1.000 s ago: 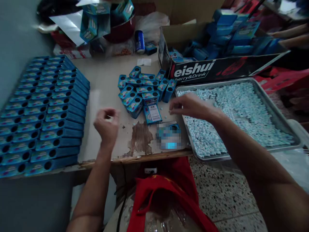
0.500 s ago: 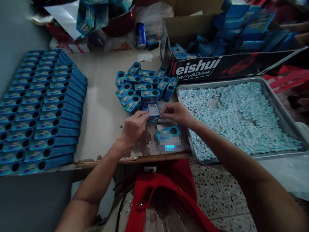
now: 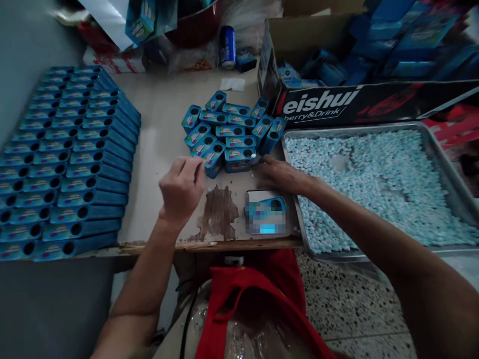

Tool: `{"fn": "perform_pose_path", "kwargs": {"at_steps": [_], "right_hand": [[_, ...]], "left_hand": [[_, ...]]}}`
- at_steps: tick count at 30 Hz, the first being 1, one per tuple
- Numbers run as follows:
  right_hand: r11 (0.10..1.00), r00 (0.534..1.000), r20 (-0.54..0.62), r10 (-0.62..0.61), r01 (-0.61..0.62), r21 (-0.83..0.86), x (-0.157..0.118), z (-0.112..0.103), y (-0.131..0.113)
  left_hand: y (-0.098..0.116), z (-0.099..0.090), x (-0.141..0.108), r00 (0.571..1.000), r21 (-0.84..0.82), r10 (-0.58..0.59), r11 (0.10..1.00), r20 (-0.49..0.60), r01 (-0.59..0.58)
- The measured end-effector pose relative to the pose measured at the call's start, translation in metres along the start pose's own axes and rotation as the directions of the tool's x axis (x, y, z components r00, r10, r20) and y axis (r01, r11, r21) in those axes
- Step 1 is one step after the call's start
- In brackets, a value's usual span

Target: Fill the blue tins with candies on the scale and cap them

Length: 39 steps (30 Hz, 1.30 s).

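My left hand (image 3: pixel 183 183) is raised over the table, left of a cluster of small blue boxes, its fingers curled together; anything inside them is hidden. My right hand (image 3: pixel 281 174) is low over the table by the tray, fingers bent down and partly in shadow, with a loose pale candy (image 3: pixel 252 175) at their tips. Between the hands, a blue box (image 3: pixel 238 162) stands upright at the front of the cluster (image 3: pixel 231 131), a pale candy (image 3: pixel 253 156) on its top. These boxes have dark round spots on their tops.
A metal tray (image 3: pixel 305 244) of pale blue candies is at right. Behind it, a black carton (image 3: pixel 322 107) holds more blue boxes. Rows of blue boxes (image 3: pixel 75 169) stand at left. A partly blurred phone-like object (image 3: pixel 265 212) lies near the front edge; a blue can (image 3: pixel 227 47) stands behind.
The box I held in both hands now stands upright at the cluster's front. My left hand has moved off left and up; my right hand has let go and shifted slightly right. The view shifted slightly.
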State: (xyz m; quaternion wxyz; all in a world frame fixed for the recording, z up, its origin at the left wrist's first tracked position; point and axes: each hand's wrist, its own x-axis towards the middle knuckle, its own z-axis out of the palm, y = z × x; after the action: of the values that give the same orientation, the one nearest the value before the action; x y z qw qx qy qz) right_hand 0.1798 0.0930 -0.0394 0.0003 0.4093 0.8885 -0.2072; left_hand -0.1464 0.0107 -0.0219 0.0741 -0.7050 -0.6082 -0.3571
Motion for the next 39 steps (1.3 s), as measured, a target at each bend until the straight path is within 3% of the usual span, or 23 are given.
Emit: {"fn": "perform_pose_path", "kwargs": {"at_steps": [2,5,9,11,14,17,20,23,26,30,35,39], "right_hand": [[0.999,0.998,-0.051,0.031,-0.029,0.044,0.008,0.006,0.002],[0.988,0.982,-0.136,0.129,-0.115,0.107,0.018,0.017,0.001],[0.95,0.931,-0.23,0.283,-0.239,0.202,0.026,0.028,-0.008],[0.937,0.923,-0.235,0.304,-0.246,0.248,0.027,0.031,-0.013],[0.929,0.924,-0.235,0.301,-0.229,0.29,0.029,0.034,-0.018],[0.927,0.923,-0.23,0.309,-0.238,0.29,0.031,0.029,-0.019],[0.911,0.926,-0.167,0.34,-0.28,0.302,0.032,0.016,-0.017],[0.905,0.94,-0.126,0.318,-0.261,0.336,0.025,0.003,-0.013],[0.936,0.976,-0.095,0.196,-0.157,0.316,0.016,0.001,-0.013],[0.989,0.994,-0.071,0.083,-0.073,0.128,0.014,0.012,-0.019],[0.974,0.977,-0.027,0.214,-0.211,0.082,0.022,0.011,-0.025],[0.923,0.929,-0.147,0.34,-0.299,0.243,0.013,-0.023,-0.022]], "left_hand": [[-0.017,-0.013,-0.027,0.997,-0.014,-0.043,0.999,0.07,0.045],[-0.031,-0.004,-0.05,0.954,-0.072,-0.146,0.983,0.263,0.17],[-0.031,0.026,-0.048,0.882,-0.09,-0.191,0.964,0.431,0.252],[-0.028,0.031,-0.045,0.865,-0.097,-0.196,0.958,0.462,0.269],[-0.014,0.021,-0.039,0.882,-0.153,-0.16,0.956,0.442,0.25],[0.013,0.013,-0.017,0.956,-0.278,-0.006,0.956,0.294,0.092],[0.044,0.028,0.028,0.981,-0.291,0.1,0.956,0.168,-0.048],[0.061,0.057,0.069,0.976,-0.25,0.107,0.967,0.191,-0.057],[0.065,0.076,0.083,0.96,-0.287,0.142,0.955,0.24,-0.069],[0.062,0.08,0.078,0.945,-0.319,0.174,0.944,0.276,-0.081],[0.054,0.08,0.077,0.955,-0.279,0.148,0.957,0.257,-0.074],[0.047,0.074,0.083,0.94,-0.372,0.176,0.926,0.292,-0.058]]}}
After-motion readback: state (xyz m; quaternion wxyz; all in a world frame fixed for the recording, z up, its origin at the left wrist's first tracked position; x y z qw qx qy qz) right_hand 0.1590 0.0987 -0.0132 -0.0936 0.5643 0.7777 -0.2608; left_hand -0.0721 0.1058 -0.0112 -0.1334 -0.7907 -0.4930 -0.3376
